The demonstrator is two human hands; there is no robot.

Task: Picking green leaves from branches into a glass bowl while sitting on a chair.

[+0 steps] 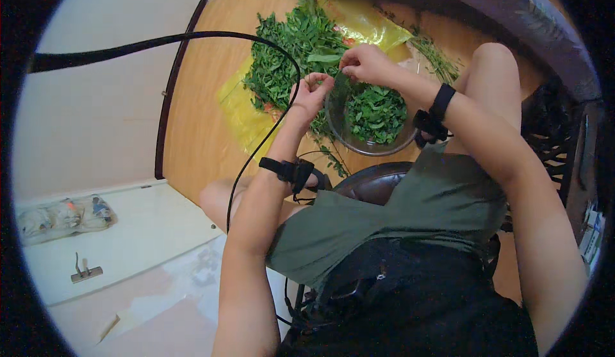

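Note:
Over the left rim of a clear round bowl (371, 151), my two hands meet with fingertips close together. My left hand (310, 97) is closed in a pinch, and so is my right hand (368, 65). A small leafy green sprig (341, 81) shows between their fingertips, partly hidden by the fingers. Loose green leaves (378, 112) lie inside the bowl. Left of and beyond it, a large heap of leafy greens (282, 52) spreads over a yellow plastic bag (242, 116).
Thin green stems (437, 59) lie beyond the bowl on the right. A dark round stool seat (373, 184) stands between my legs. One black cable (240, 35) loops across the left side. A grey padded piece of furniture (538, 20) curves along the far right, and a white door panel (109, 254) is at left.

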